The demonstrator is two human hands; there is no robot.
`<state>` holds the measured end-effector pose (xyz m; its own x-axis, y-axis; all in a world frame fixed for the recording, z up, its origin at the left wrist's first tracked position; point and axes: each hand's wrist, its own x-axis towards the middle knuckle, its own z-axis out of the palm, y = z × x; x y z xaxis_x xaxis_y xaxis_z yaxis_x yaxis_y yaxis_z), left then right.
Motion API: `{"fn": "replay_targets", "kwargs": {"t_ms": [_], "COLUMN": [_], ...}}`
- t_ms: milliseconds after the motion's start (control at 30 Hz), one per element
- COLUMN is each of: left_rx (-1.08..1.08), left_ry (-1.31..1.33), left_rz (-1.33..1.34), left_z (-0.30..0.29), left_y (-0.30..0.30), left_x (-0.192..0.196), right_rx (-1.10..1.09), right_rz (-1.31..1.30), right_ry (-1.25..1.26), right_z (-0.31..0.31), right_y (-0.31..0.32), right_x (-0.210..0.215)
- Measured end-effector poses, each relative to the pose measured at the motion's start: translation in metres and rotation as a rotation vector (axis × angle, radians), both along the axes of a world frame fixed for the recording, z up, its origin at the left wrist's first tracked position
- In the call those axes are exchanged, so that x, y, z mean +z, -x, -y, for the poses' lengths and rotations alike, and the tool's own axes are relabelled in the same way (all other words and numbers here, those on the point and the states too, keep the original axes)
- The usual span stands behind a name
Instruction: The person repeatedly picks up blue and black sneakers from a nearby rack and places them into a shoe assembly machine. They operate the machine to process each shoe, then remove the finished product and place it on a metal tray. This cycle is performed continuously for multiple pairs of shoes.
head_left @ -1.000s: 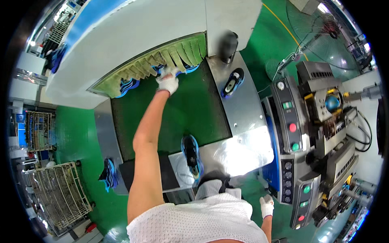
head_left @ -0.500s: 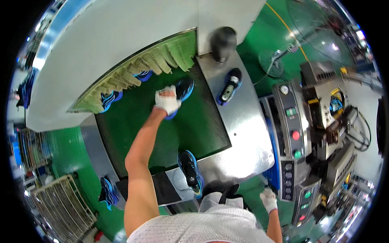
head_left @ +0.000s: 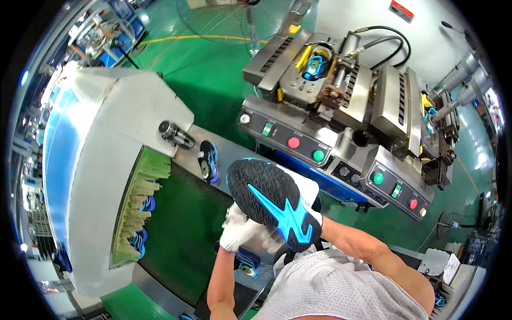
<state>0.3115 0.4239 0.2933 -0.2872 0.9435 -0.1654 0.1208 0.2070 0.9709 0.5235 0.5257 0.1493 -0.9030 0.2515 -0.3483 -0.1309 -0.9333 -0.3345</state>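
A sneaker is raised in front of me, its black sole with a bright blue inlay facing up. My right hand, in a white glove, grips it along its right side, partly hidden behind the sole. At the shoe's left edge is my left hand, also gloved, with curled fingers against it; part of that glove is blurred. Another black and blue sneaker stands on the metal ledge beyond the dark green belt. Below my hands, a further sneaker is partly covered by my left glove.
Left stands a white machine whose opening has green fabric strips, with shoes under them. Ahead to the right is a metal press with a button panel and a shoe clamped in it. A fan stands behind.
My view has turned right toward the press. My left hand has left the belt and come close to my body. My right hand has risen from my side to the sneaker, now lifted sole up.
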Motion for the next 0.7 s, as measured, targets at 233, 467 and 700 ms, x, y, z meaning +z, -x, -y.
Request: {"fn": "replay_targets", "kwargs": {"t_ms": [233, 467, 700], "left_rx": [-0.086, -0.187, -0.031], "left_ry": [-0.373, -0.256, 0.076], "left_rz": [-0.431, -0.95, -1.092], "left_z": [-0.219, -0.496, -0.622], "left_y": [-0.029, -0.024, -0.049], "left_x": [0.044, 0.004, -0.079], "right_rx": [-0.4, -0.758, -0.922], "right_rz": [0.225, 0.022, 0.146], "right_ry": [-0.117, -0.339, -0.297], "right_z": [-0.117, -0.14, -0.138], "right_y": [-0.093, -0.222, -0.255], "right_x": [0.131, 0.093, 0.133]}}
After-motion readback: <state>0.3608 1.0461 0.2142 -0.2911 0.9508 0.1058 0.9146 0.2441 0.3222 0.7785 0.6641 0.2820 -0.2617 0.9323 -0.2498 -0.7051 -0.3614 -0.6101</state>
